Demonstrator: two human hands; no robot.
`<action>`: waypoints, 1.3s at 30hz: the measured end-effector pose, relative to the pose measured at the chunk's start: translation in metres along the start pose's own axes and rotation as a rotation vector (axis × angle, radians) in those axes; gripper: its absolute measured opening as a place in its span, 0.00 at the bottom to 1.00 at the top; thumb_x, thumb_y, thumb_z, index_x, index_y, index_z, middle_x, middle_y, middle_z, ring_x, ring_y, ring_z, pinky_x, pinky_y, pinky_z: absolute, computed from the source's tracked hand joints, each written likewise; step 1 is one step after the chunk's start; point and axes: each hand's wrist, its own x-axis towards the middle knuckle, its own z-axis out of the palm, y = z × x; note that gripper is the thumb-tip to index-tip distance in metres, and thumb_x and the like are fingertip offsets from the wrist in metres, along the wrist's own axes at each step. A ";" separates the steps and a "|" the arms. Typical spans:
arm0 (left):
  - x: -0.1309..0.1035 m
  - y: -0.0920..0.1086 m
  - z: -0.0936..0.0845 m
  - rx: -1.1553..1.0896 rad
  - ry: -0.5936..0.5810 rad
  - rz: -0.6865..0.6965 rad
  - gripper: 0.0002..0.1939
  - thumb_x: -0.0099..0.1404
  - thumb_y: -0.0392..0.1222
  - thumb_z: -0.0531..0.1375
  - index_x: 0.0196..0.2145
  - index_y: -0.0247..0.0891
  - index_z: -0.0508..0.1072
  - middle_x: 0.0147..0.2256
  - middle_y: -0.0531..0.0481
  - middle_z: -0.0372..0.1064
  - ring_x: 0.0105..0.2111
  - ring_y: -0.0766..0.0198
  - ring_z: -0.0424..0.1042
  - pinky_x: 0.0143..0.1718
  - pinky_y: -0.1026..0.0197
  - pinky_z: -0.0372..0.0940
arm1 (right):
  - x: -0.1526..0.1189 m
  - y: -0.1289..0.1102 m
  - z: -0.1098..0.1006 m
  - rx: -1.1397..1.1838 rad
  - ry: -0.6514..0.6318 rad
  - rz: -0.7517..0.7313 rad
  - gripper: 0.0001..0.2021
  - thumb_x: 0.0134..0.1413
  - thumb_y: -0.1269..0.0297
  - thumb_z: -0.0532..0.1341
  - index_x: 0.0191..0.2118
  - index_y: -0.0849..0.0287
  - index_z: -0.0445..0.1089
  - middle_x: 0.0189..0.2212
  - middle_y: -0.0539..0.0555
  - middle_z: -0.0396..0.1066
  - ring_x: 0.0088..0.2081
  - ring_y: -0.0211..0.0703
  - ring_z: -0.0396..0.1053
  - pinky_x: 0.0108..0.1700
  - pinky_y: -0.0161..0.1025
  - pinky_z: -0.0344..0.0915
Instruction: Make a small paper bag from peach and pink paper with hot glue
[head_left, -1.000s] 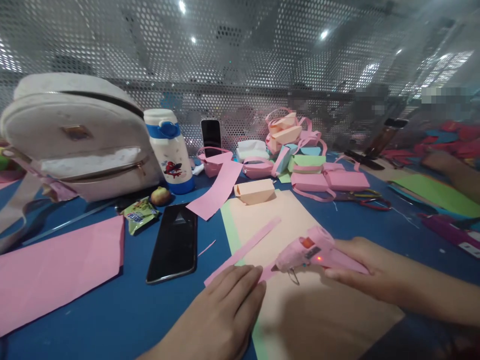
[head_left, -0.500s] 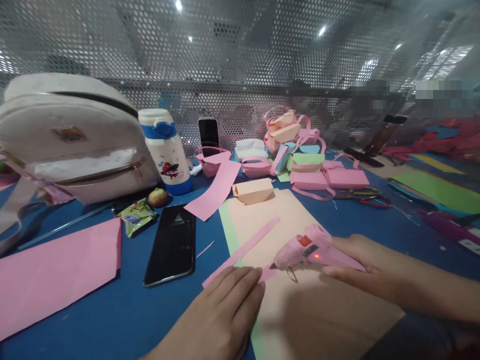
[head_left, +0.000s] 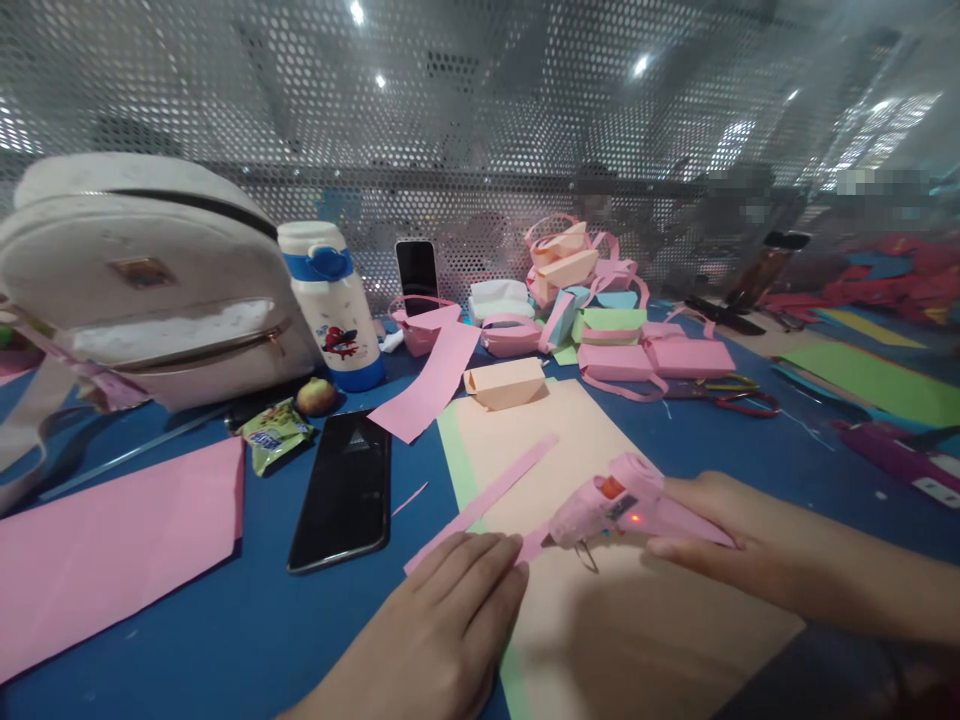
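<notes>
My right hand (head_left: 712,515) grips a pink hot glue gun (head_left: 611,510) by its handle, a small red light glowing on its side. The nozzle points left and is at a narrow pink paper strip (head_left: 533,545), just beyond the fingertips of my left hand (head_left: 450,610). That hand lies flat, fingers extended and close together, pressing the strip and covering part of it. Another pink paper strip (head_left: 487,500) slants above the fingers. Under both strips lies a large peach paper sheet (head_left: 577,430) with a green sheet (head_left: 459,450) showing along its left edge.
A folded peach paper box (head_left: 506,383) stands at the sheet's far edge. Behind it are several small paper bags (head_left: 615,362). A black phone (head_left: 341,495), a bottle (head_left: 334,305) and a backpack (head_left: 150,290) are left; scissors (head_left: 739,393) and a purple tool (head_left: 892,455) right.
The glue gun's nozzle has shifted very slightly to the right and down along the strip. My left hand stays pressed in the same place.
</notes>
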 end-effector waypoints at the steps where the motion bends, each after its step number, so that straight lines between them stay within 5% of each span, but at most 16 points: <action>1: 0.000 0.000 0.000 -0.003 0.003 0.000 0.22 0.72 0.32 0.46 0.61 0.29 0.63 0.57 0.35 0.67 0.56 0.50 0.66 0.54 0.47 0.68 | 0.000 0.001 0.000 -0.002 0.006 0.006 0.14 0.60 0.53 0.59 0.46 0.49 0.76 0.33 0.57 0.77 0.33 0.55 0.74 0.34 0.46 0.70; 12: 0.008 0.002 -0.010 -0.014 -0.014 -0.024 0.20 0.71 0.31 0.48 0.57 0.29 0.66 0.53 0.36 0.70 0.52 0.49 0.69 0.51 0.45 0.68 | 0.000 -0.005 -0.001 0.029 -0.029 0.042 0.15 0.61 0.52 0.57 0.45 0.51 0.77 0.32 0.56 0.77 0.31 0.51 0.73 0.34 0.43 0.69; 18: 0.026 0.006 -0.026 -0.218 -0.096 -0.335 0.11 0.71 0.41 0.54 0.49 0.38 0.67 0.43 0.43 0.71 0.40 0.54 0.70 0.39 0.54 0.68 | -0.004 -0.008 0.002 0.101 0.026 0.163 0.24 0.58 0.45 0.56 0.50 0.55 0.75 0.40 0.56 0.78 0.44 0.58 0.73 0.46 0.46 0.68; 26: 0.053 0.001 -0.020 -0.267 -0.226 -0.625 0.07 0.63 0.43 0.62 0.38 0.40 0.69 0.37 0.50 0.69 0.36 0.55 0.67 0.39 0.54 0.57 | -0.017 -0.002 0.007 0.080 0.104 0.263 0.30 0.56 0.41 0.56 0.58 0.53 0.70 0.49 0.60 0.75 0.49 0.62 0.70 0.51 0.53 0.66; 32: 0.061 0.002 -0.021 -0.263 -0.192 -0.658 0.04 0.63 0.40 0.61 0.37 0.40 0.71 0.36 0.51 0.69 0.36 0.57 0.67 0.37 0.56 0.52 | -0.018 0.010 0.006 0.031 0.021 0.213 0.31 0.58 0.40 0.53 0.59 0.56 0.68 0.51 0.62 0.73 0.51 0.63 0.69 0.51 0.54 0.66; 39: 0.060 0.000 -0.019 -0.347 -0.150 -0.673 0.05 0.63 0.42 0.62 0.34 0.39 0.69 0.37 0.52 0.69 0.36 0.58 0.66 0.38 0.57 0.51 | -0.012 0.003 0.003 0.027 0.075 0.108 0.26 0.60 0.44 0.54 0.53 0.57 0.73 0.46 0.61 0.76 0.46 0.60 0.73 0.47 0.48 0.68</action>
